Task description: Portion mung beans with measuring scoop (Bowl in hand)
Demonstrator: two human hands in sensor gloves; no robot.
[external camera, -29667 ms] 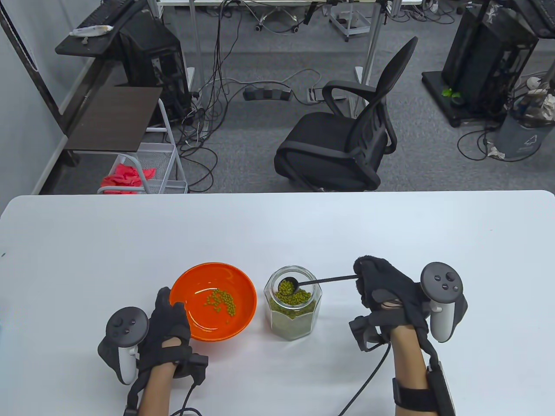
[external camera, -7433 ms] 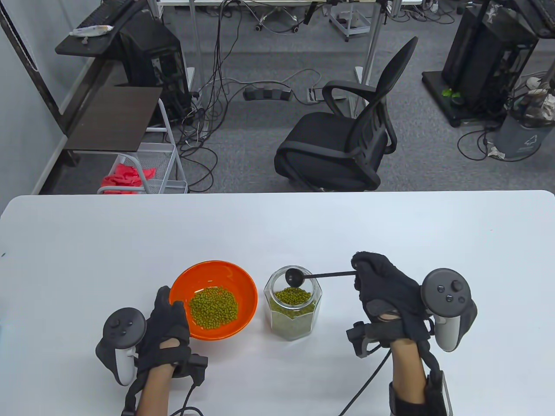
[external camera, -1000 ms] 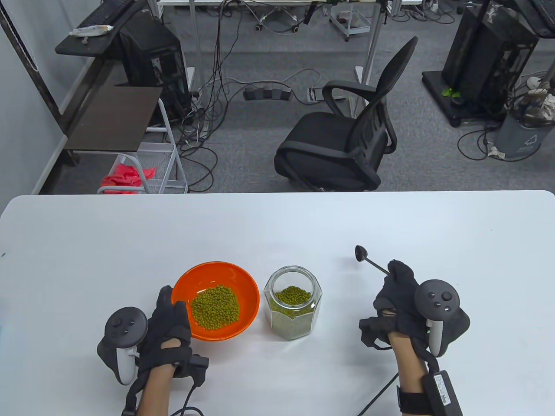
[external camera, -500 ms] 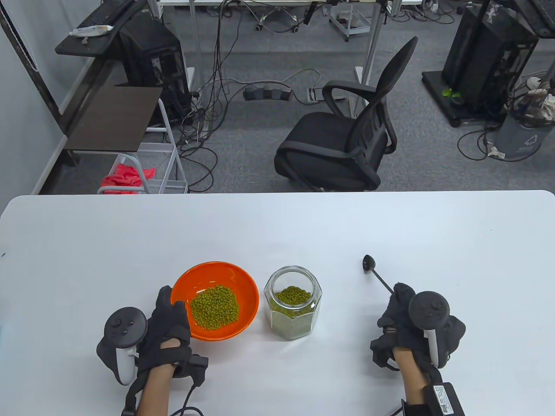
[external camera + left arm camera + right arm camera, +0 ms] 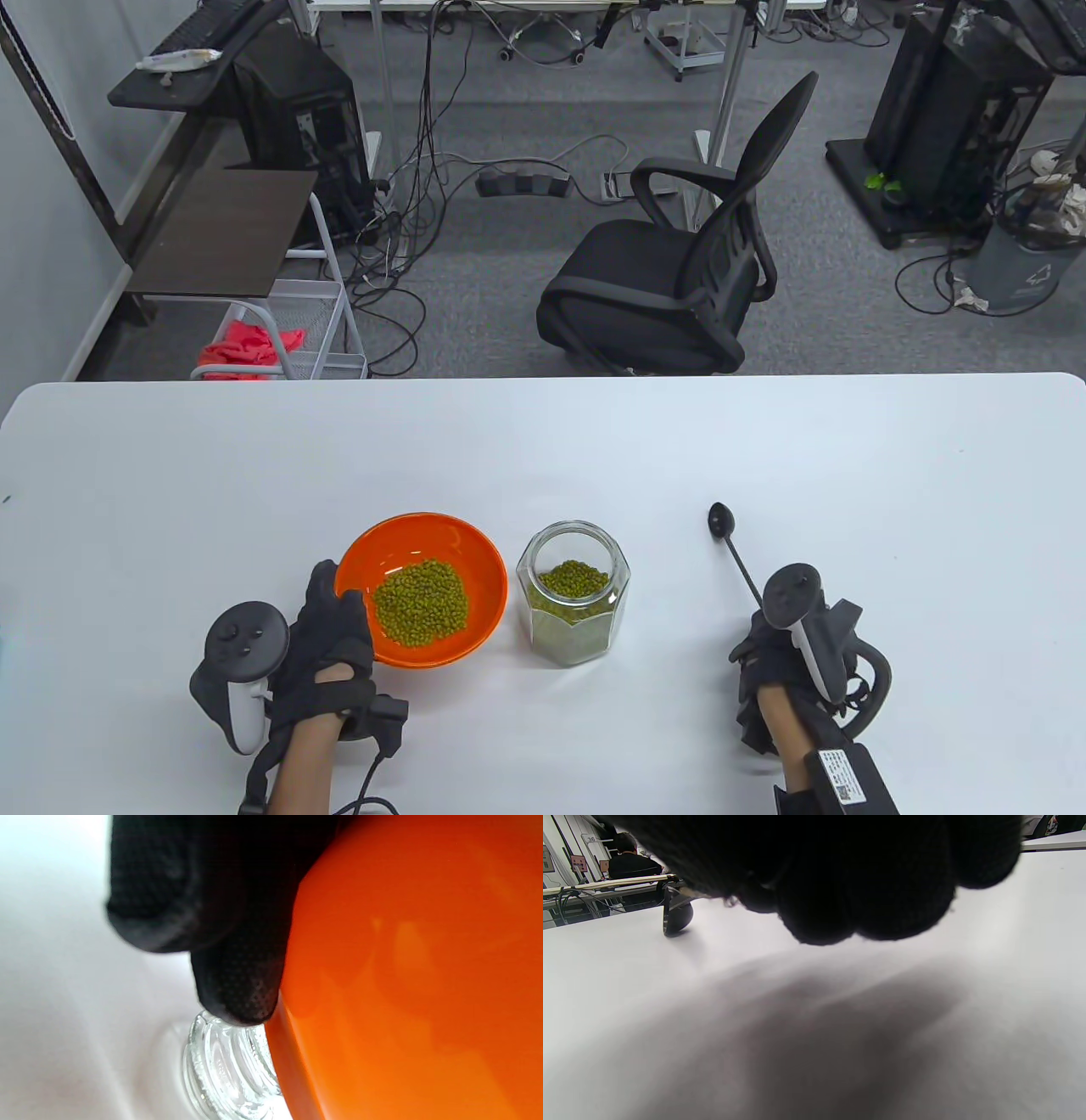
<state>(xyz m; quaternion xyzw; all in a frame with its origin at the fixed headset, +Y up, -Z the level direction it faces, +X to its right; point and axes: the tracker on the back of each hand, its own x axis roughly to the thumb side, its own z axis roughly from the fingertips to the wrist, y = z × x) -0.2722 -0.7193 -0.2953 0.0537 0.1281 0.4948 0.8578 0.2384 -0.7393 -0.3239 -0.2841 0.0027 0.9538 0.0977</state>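
White table [image 5: 543,441]: orange bowl [image 5: 475,552] of mung beans [image 5: 420,601] beside glass jar [image 5: 573,592].
Left hand [image 5: 327,645] grips the bowl; right hand [image 5: 768,658] seemingly holds the scoop [image 5: 731,543], grip hidden.

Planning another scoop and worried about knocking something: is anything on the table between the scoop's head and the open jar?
Nothing visible: only bare table lies between the scoop and the jar. The orange bowl sits beyond the jar.

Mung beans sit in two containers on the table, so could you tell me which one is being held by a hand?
The orange bowl: the left hand grips its near-left rim. The clear glass jar stands alone, untouched.
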